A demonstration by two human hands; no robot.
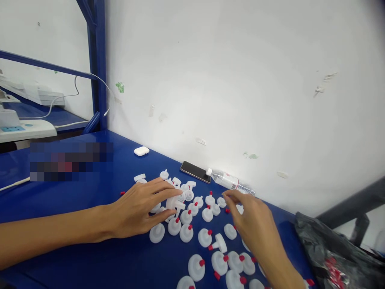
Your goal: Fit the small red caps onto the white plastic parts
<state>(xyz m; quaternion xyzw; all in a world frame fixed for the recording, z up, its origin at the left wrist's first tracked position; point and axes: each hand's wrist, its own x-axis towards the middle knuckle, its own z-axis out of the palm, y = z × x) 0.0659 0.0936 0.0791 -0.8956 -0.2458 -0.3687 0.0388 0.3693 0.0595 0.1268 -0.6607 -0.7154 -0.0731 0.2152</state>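
My left hand (142, 206) reaches over a cluster of white plastic nozzle caps, thumb and fingers apart. A translucent white nozzle cap (172, 202) shows in the gap between thumb and index finger; I see no firm grip on it. On the right, my right hand (252, 218) has thumb and index finger pinched together just above another white nozzle cap (221, 202); what is in the pinch, if anything, cannot be made out. Many nozzle caps, such as this one (205, 237), wear small red tips. A loose red tip (227, 210) lies below the right fingertips.
Against the wall lie a phone (195, 171) and a clear plastic bottle (228, 180) on its side. A white earbud case (141, 151) sits farther left on the blue table (120, 257). At right is a dark plastic bag (333, 245) with red pieces.
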